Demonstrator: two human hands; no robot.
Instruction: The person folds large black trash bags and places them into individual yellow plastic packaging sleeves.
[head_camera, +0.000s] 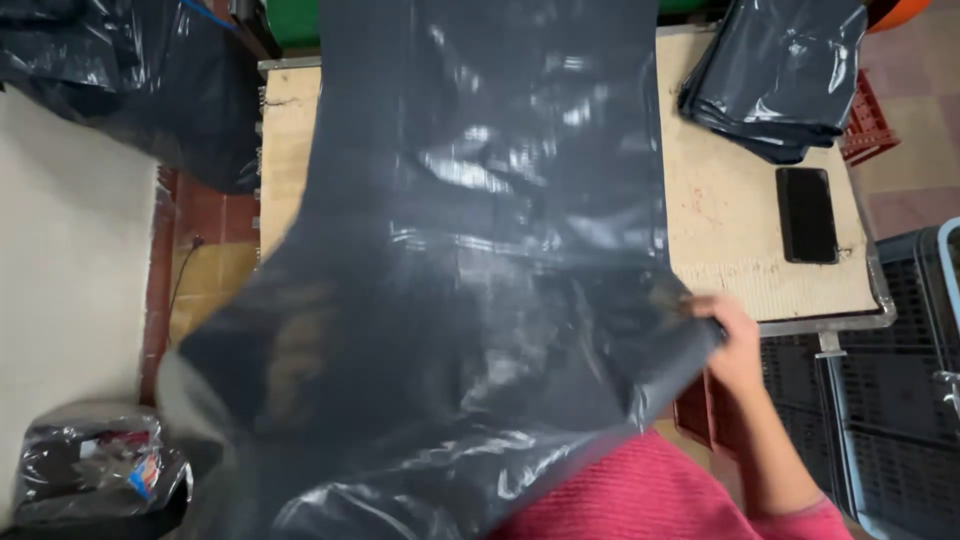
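A large dark grey plastic bag (470, 260) is spread out across the table (720, 210) and hangs toward me, filling most of the view. My right hand (730, 335) pinches its lower right corner near the table's front edge. My left hand is hidden, somewhere behind the raised left side of the bag. A red knitted sleeve and top show at the bottom.
A stack of folded dark plastic bags (780, 75) lies at the table's far right, with a black phone (807, 213) in front of it. Black plastic crates (880, 400) stand at the right. A bin with a clear liner (90, 465) sits at the lower left.
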